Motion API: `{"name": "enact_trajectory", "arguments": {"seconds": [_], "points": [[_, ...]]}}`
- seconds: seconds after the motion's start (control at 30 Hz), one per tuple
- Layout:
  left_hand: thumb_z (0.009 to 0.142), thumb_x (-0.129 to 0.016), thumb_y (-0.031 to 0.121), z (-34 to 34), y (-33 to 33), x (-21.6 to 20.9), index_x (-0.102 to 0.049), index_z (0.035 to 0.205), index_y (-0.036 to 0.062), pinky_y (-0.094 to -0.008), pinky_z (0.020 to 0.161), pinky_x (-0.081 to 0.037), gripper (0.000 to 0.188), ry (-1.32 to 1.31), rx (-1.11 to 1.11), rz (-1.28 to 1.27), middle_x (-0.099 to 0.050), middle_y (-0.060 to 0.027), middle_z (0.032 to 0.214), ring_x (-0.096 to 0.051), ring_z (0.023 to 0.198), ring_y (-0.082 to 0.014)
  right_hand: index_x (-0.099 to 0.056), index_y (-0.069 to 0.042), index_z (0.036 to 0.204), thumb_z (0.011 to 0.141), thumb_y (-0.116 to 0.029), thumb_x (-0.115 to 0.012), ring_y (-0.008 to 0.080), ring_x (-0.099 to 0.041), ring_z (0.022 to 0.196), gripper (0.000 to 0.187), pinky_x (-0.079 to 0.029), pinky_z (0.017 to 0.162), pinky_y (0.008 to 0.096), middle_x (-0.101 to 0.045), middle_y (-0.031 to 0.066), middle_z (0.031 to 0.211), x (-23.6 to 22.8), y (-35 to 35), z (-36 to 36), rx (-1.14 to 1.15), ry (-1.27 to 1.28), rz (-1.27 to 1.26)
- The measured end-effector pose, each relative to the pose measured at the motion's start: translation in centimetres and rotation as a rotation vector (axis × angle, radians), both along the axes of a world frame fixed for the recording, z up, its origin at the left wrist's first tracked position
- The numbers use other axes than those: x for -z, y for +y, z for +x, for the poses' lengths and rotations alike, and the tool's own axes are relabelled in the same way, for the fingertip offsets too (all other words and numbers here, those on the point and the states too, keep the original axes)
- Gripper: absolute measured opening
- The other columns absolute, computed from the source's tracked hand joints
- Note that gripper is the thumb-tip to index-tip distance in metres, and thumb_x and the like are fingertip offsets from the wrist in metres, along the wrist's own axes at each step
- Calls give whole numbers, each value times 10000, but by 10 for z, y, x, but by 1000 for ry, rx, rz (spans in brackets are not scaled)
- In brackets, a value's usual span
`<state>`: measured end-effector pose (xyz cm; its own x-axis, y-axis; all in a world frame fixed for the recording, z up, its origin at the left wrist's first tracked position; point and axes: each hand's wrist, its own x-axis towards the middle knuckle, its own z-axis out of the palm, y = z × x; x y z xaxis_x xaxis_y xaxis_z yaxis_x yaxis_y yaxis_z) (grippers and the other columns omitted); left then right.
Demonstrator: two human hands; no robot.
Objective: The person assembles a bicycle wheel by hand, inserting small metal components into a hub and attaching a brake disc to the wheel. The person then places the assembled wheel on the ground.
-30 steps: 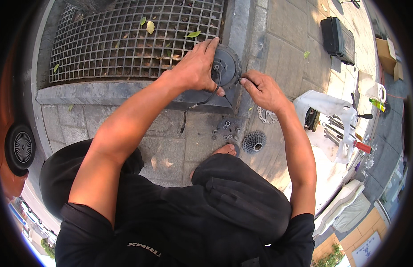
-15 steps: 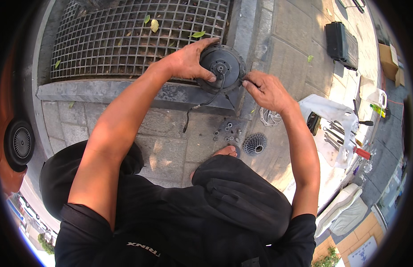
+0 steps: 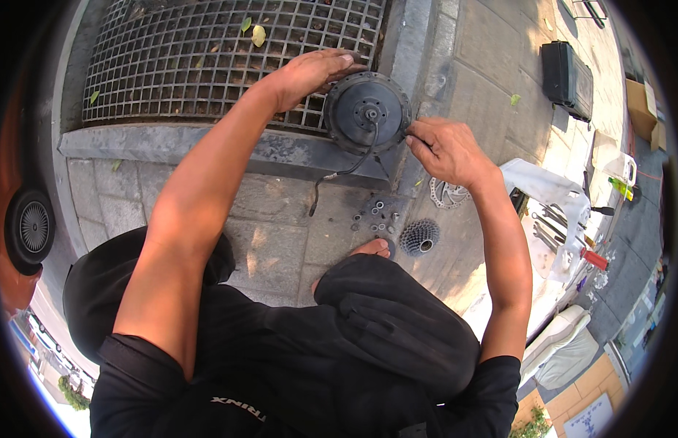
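Note:
A round dark wheel hub motor rests on the stone kerb corner, its axle end facing up. A black cable comes out beside the axle and hangs over the kerb onto the paving. My left hand is at the motor's far left edge, fingers stretched out and the thumb off its face. Whether those fingertips touch the rim is hard to see. At the right side, my right hand is closed, its thumb and forefinger pinching at the motor's rim.
Small nuts and washers lie below the kerb, near a cassette sprocket and a brake disc. To the right are a white plastic piece with several tools and a black case. A metal grating spans the upper left.
My left thumb has come off the motor's face, and that hand has moved up toward its far edge. My right hand stays at the rim. The whole view has shifted slightly.

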<state>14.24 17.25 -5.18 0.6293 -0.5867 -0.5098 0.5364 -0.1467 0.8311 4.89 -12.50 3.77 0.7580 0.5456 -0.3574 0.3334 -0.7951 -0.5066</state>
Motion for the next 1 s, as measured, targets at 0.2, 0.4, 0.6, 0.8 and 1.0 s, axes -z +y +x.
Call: {"name": "enact_trajectory", "arguments": {"seconds": [0.2, 0.4, 0.6, 0.8, 1.0], "points": [[1125, -514, 417, -2, 0, -3, -371, 1634, -9, -466, 1252, -358, 679, 50, -28, -93, -537, -127, 1628, -472, 1516, -283, -660, -20, 1021, 997, -177, -622, 429, -644, 920, 164, -508, 784, 533, -655, 177, 905, -2, 0, 11, -175, -77, -6], [1066, -540, 89, -9, -4, -7, -419, 1603, -6, -410, 1282, -345, 559, -35, 3, -45, -539, -162, 1619, -455, 1536, -268, -644, -22, 1045, 998, -179, -621, 434, -649, 914, 166, -513, 764, 530, -655, 175, 919, 4, -3, 1, -102, -46, -2], [1006, -561, -66, -6, -3, -9, -442, 1586, -14, -396, 1273, -378, 595, -68, 47, -7, -526, -212, 1616, -495, 1508, -295, -596, -52, 937, 986, -194, -618, 421, -667, 885, 152, -515, 714, 537, -654, 160, 869, 7, 1, -9, -91, -121, 28], [992, -580, -81, -4, -5, -8, -456, 1569, -28, -391, 1251, -402, 593, -28, 41, -5, -535, -233, 1601, -515, 1488, -300, -602, -42, 961, 1013, -222, -595, 441, -666, 910, 187, -514, 745, 545, -680, 173, 905, 6, 9, -23, 101, -27, -9], [1002, -558, -75, -5, -6, -3, -447, 1572, -27, -377, 1247, -416, 582, -56, 58, 9, -554, -205, 1592, -530, 1476, -269, -628, -34, 997, 1047, -263, -573, 486, -655, 931, 241, -516, 785, 543, -680, 232, 940, 17, 23, -51, 439, 2, 83]]}}
